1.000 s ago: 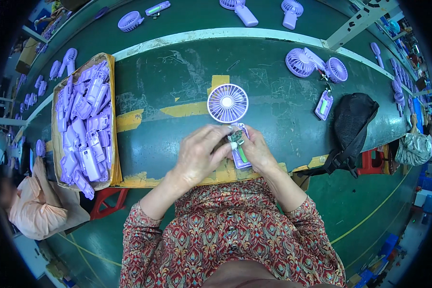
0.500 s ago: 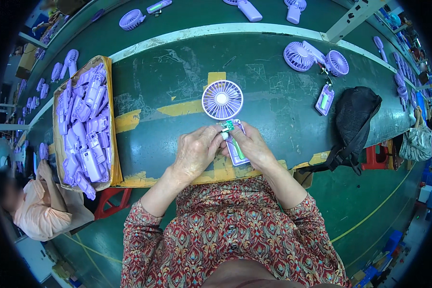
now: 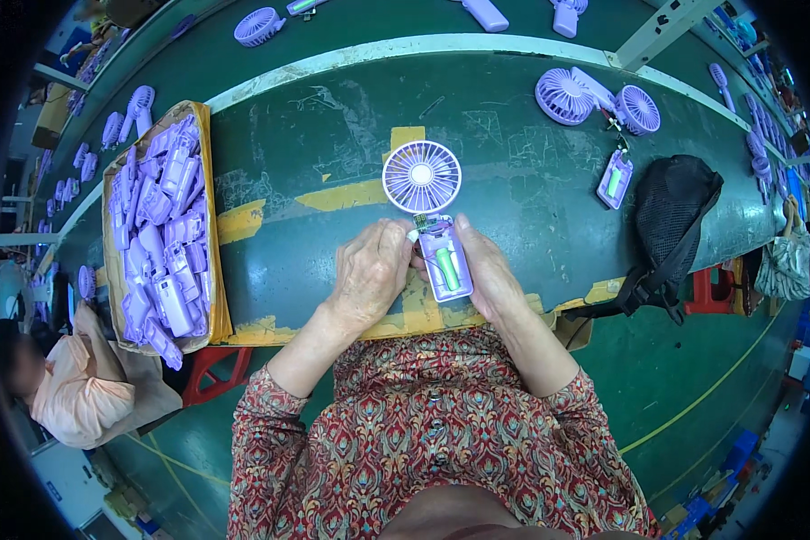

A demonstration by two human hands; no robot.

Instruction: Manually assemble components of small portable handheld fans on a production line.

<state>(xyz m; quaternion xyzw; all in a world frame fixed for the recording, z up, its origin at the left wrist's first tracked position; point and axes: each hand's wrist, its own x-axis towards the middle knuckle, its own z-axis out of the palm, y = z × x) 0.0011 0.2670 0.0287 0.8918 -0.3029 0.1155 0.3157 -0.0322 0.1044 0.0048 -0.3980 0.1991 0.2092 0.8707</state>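
Observation:
A lilac handheld fan lies in front of me, its round caged head on the table. Its opened handle points toward me and shows a green battery inside. My right hand grips the handle from the right, thumb along the edge and the other fingers mostly hidden. At the handle's upper left corner sits a small green circuit board. My left hand is closed, thumb and forefinger pinching at the board's edge beside a small white part. Its other fingers curl partly behind the handle.
On the left stands a carton heaped with lilac handle shells. Right of centre lie more fans and an opened handle on wires. A black mesh bag lies at the right edge. A co-worker sits at left.
My right thumb has moved off the handle's front to its right edge, uncovering the battery and inside. The circuit board has shifted and turned at the handle's top. The view has shifted slightly.

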